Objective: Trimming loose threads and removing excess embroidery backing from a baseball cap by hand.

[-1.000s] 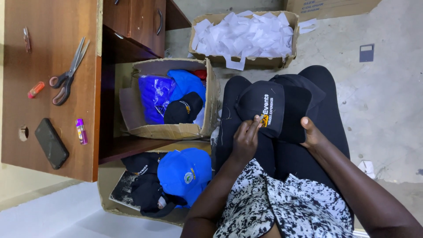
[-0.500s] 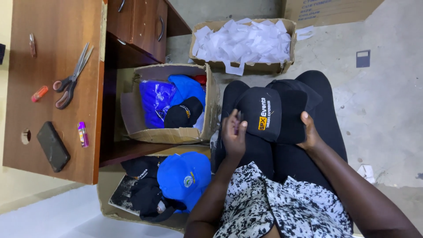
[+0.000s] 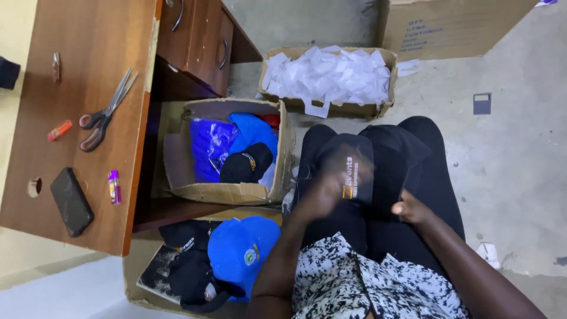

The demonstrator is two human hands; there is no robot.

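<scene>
Black cap (image 3: 366, 171) sits on the person's lap, centre right of the frame, and both hands are on it. Starting at the far left, on the brown desk (image 3: 88, 47): an orange marker (image 3: 59, 130), scissors (image 3: 106, 112) with dark handles lying open-bladed, a black phone (image 3: 71, 201) face down near the lower edge, and just right of it a small purple glue stick (image 3: 114, 186). Moving right, under the desk, an open cardboard box (image 3: 236, 192) holds blue caps, shiny blue plastic and one dark cap (image 3: 246, 164) on top. Below it, at the bottom of the frame, another box carries a bright blue cap (image 3: 242, 248) lying beside more black caps (image 3: 189, 266). Up top, centre, a shallow carton (image 3: 354, 109) is heaped with white paper pieces (image 3: 325, 74). Now the action: the left hand (image 3: 331, 186) lies over the cap's front panel, motion-blurred, fingers curled down on the fabric, though whether it truly grips I cannot tell. The right hand (image 3: 410, 210) presses at the cap's lower right side, fingers tucked under and out of sight, so its grip cannot be told either. Far right, bare concrete floor (image 3: 520, 165) with a small dark square (image 3: 482, 103) lying on it.
</scene>
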